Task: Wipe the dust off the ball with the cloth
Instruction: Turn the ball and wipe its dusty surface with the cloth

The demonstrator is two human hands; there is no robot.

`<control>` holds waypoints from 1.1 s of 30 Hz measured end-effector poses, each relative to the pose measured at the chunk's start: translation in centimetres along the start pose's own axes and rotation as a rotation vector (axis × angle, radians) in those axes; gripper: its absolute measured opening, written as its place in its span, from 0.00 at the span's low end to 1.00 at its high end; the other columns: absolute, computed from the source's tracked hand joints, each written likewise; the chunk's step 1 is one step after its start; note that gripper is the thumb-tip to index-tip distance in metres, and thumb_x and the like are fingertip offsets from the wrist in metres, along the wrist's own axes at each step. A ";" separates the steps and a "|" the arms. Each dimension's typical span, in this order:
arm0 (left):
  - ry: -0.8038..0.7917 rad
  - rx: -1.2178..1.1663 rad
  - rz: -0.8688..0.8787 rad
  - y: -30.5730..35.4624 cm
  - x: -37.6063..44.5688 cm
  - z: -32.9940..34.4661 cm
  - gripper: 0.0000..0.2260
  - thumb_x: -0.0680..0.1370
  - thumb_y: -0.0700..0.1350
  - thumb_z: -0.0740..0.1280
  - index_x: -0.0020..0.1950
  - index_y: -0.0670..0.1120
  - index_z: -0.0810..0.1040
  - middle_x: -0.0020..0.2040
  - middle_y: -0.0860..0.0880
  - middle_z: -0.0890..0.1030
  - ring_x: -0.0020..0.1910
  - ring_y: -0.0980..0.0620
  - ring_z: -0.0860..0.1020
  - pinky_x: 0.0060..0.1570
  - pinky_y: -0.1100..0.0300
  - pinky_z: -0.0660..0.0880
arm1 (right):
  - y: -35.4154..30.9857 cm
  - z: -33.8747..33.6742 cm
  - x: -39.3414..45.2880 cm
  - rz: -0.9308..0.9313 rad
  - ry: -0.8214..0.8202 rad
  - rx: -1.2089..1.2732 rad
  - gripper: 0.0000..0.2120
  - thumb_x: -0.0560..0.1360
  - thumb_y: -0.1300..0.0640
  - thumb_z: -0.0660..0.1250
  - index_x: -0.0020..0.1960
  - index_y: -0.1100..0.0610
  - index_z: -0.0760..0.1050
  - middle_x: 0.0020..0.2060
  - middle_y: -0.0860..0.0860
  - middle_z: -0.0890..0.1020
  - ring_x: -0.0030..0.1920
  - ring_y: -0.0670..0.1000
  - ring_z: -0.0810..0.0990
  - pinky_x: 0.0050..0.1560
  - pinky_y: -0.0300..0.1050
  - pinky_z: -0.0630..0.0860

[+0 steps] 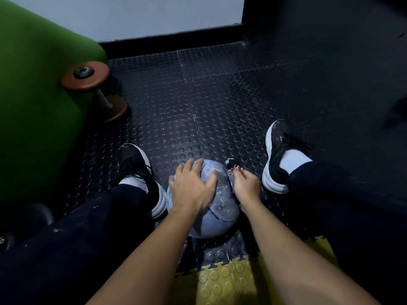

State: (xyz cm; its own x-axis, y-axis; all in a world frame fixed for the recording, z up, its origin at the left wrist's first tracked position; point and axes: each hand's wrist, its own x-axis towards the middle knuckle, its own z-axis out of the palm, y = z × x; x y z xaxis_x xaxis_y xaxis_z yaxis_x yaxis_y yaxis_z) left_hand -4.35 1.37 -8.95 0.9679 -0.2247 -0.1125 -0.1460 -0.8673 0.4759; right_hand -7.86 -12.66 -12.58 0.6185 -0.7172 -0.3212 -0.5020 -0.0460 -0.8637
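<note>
In the head view, a dusty grey-blue ball (220, 203) is seen low in the centre of the frame, resting on the dark studded floor mat (198, 106) between two black shoes with white soles. The left hand (191, 186) is laid over the ball's upper left side, fingers spread and only gently bent to the curve, so the ball is pressed rather than gripped. The right hand (244, 186) is held just beside the ball's right edge, its fingers curled around a small bunched cloth (233, 169) (dark, with red and white markings), which is pinched at the fingertips and appears to touch the ball's upper right rim. A whitish film of dust is visible across the ball's top.

The left shoe (141, 172) is placed at the ball's left, the right shoe (277, 157) further toward the right of the frame, both below dark trouser legs. A brown-ended dumbbell (94, 89) is seen at the upper left, leaning against a large green padded shape (33, 95). A yellow interlocking mat (226, 280) is visible at the bottom centre, between the forearms.
</note>
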 end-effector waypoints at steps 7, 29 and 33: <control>0.011 -0.002 0.002 0.2 0.2 -0.2 0.28 0.78 0.63 0.56 0.76 0.55 0.69 0.78 0.51 0.68 0.78 0.48 0.61 0.74 0.37 0.59 | 0.5 0.4 -2.9 -0.480 -0.012 0.072 0.08 0.78 0.57 0.65 0.45 0.57 0.82 0.40 0.46 0.84 0.41 0.40 0.79 0.45 0.31 0.73; 0.006 -0.005 -0.003 0.6 -0.2 0.2 0.27 0.79 0.62 0.56 0.76 0.55 0.68 0.78 0.52 0.67 0.78 0.48 0.60 0.74 0.37 0.58 | -1.1 0.7 1.6 0.005 -0.087 -0.097 0.14 0.75 0.49 0.64 0.39 0.59 0.79 0.36 0.51 0.83 0.41 0.54 0.80 0.44 0.47 0.74; 0.012 -0.018 -0.028 0.4 0.2 0.0 0.27 0.78 0.63 0.55 0.76 0.56 0.69 0.78 0.52 0.68 0.78 0.49 0.61 0.74 0.37 0.58 | -1.7 0.4 -0.3 -0.343 -0.116 -0.054 0.13 0.77 0.56 0.66 0.35 0.59 0.75 0.28 0.48 0.77 0.30 0.45 0.72 0.33 0.38 0.68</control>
State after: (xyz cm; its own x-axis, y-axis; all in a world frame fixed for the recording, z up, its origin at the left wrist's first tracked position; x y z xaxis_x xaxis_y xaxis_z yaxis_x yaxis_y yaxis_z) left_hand -4.25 1.03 -8.75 0.9740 -0.1945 -0.1158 -0.1148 -0.8653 0.4879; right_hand -6.99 -12.09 -11.20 0.8191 -0.5704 -0.0606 -0.2823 -0.3090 -0.9082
